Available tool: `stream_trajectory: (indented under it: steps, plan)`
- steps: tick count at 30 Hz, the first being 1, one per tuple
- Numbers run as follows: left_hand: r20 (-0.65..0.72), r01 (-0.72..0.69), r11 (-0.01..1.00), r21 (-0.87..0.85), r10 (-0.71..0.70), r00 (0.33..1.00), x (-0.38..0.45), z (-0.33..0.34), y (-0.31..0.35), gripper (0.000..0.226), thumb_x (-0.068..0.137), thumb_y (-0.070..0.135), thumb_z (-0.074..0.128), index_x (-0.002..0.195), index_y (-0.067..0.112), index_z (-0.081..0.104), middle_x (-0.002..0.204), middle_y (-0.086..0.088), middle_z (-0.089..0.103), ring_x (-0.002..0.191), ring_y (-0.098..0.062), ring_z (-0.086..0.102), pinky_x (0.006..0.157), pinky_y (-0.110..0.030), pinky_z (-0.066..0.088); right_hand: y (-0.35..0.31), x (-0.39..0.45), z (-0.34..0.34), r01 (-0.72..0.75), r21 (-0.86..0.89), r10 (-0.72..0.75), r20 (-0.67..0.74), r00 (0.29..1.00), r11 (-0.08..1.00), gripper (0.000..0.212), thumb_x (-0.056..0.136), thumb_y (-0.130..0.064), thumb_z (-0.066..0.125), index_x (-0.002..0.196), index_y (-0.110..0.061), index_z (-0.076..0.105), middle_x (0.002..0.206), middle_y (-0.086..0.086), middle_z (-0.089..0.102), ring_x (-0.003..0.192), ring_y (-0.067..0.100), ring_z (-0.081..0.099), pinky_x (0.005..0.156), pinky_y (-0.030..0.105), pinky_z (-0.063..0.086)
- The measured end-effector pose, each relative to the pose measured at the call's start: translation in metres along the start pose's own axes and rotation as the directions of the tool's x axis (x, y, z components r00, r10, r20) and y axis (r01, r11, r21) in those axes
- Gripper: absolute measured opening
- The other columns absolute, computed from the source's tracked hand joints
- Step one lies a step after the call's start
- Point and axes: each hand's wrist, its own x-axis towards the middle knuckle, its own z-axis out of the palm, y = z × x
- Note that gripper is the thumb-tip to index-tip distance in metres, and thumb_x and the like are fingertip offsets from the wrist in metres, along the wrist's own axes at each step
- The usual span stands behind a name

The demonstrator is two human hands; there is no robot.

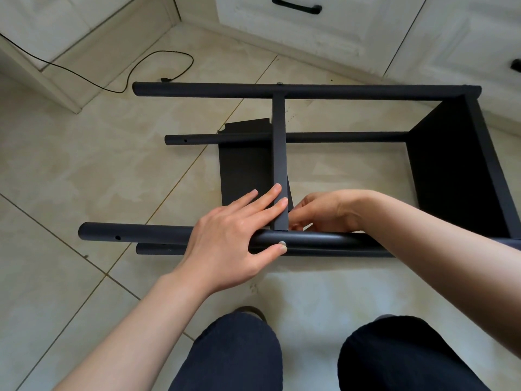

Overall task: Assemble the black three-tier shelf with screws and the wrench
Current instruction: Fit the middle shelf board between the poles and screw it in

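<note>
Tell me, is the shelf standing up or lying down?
Lying down: the shelf frame rests on its side, its poles running level along the floor.

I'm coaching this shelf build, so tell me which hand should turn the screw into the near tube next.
Probably the left. Its thumb already rests on the screw in the near tube, while its straight fingers press the middle tier. The right hand is tucked behind the tube; its fingertips are hidden.
</note>
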Motion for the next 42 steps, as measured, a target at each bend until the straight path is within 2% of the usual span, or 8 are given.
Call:
stream_trajectory:
  steps: [3,9,16,22,28,32,36,42]
  plan:
    - [0.000,-0.001,1.000,0.001,0.001,1.000,0.000,0.000,0.000,0.069,0.087,0.068,0.045,0.152,0.047,0.032,0.159,0.030,0.017,0.148,-0.005,0.027,0.107,-0.036,0.043,-0.001,-0.005,-0.003,0.027,0.053,-0.030,0.043,0.999,0.998,0.013,0.079,-0.022,0.071,0.069,-0.016,0.076,0.073,0.001,0.065,0.069,0.011,0.066,0.073,0.025,0.054]
    - [-0.005,-0.002,1.000,0.002,0.002,1.000,0.001,0.001,0.000,0.069,0.087,0.067,0.045,0.152,0.046,0.034,0.159,0.029,0.018,0.148,-0.006,0.029,0.106,-0.036,0.044,0.002,-0.001,0.002,0.038,0.039,-0.039,0.024,0.999,0.999,0.022,0.095,-0.005,0.055,0.083,-0.008,0.073,0.089,0.010,0.065,0.086,0.020,0.062,0.093,0.035,0.050]
    - [-0.015,-0.005,1.000,0.004,0.005,1.000,0.000,0.001,0.000,0.068,0.087,0.068,0.044,0.151,0.048,0.033,0.159,0.032,0.017,0.148,-0.004,0.028,0.106,-0.033,0.043,-0.001,0.000,0.003,-0.028,0.002,0.028,-0.016,0.999,1.000,0.037,0.091,-0.016,0.065,0.055,-0.016,0.074,0.065,0.001,0.065,0.061,0.010,0.065,0.067,0.025,0.054]
    - [-0.012,-0.001,1.000,0.000,0.001,1.000,0.000,0.001,0.000,0.068,0.087,0.067,0.046,0.151,0.048,0.033,0.159,0.031,0.018,0.148,-0.005,0.028,0.107,-0.034,0.043,-0.002,-0.006,0.005,0.014,0.043,-0.013,-0.015,1.000,0.999,0.016,0.096,-0.004,0.054,0.091,-0.005,0.069,0.098,0.014,0.060,0.093,0.024,0.058,0.100,0.039,0.047]
    - [-0.015,0.002,1.000,0.001,-0.002,1.000,0.000,0.000,0.001,0.068,0.087,0.067,0.046,0.151,0.046,0.035,0.159,0.030,0.019,0.147,-0.006,0.030,0.106,-0.035,0.044,-0.005,-0.002,0.006,-0.007,0.070,0.010,-0.038,0.999,0.998,0.017,0.094,-0.003,0.056,0.083,-0.004,0.069,0.081,0.010,0.064,0.077,0.019,0.062,0.081,0.032,0.052]
    - [-0.001,0.006,1.000,-0.001,-0.006,1.000,0.000,-0.001,0.002,0.068,0.087,0.067,0.046,0.151,0.047,0.034,0.159,0.029,0.018,0.148,-0.007,0.030,0.105,-0.036,0.045,-0.006,-0.001,0.007,-0.034,0.034,0.036,-0.041,0.999,0.999,0.040,0.094,-0.005,0.057,0.058,-0.013,0.074,0.063,0.003,0.067,0.056,0.012,0.065,0.059,0.025,0.054]
    - [-0.004,0.011,1.000,-0.003,-0.011,1.000,0.001,-0.001,0.002,0.068,0.087,0.067,0.045,0.151,0.046,0.035,0.160,0.028,0.020,0.147,-0.008,0.032,0.104,-0.037,0.047,-0.009,-0.004,0.011,-0.051,0.000,0.050,-0.094,0.994,0.999,0.017,0.092,-0.010,0.061,0.076,-0.010,0.066,0.064,0.002,0.068,0.057,0.012,0.065,0.059,0.024,0.053]
    - [0.022,0.028,1.000,-0.007,-0.028,0.999,0.000,-0.004,0.004,0.068,0.089,0.066,0.046,0.152,0.043,0.036,0.160,0.027,0.021,0.148,-0.007,0.031,0.103,-0.033,0.045,-0.010,-0.028,0.013,0.018,-0.273,-0.085,-0.236,0.968,0.962,0.017,0.094,-0.028,0.062,0.087,-0.017,0.073,0.072,-0.007,0.068,0.069,0.011,0.061,0.071,0.026,0.050]
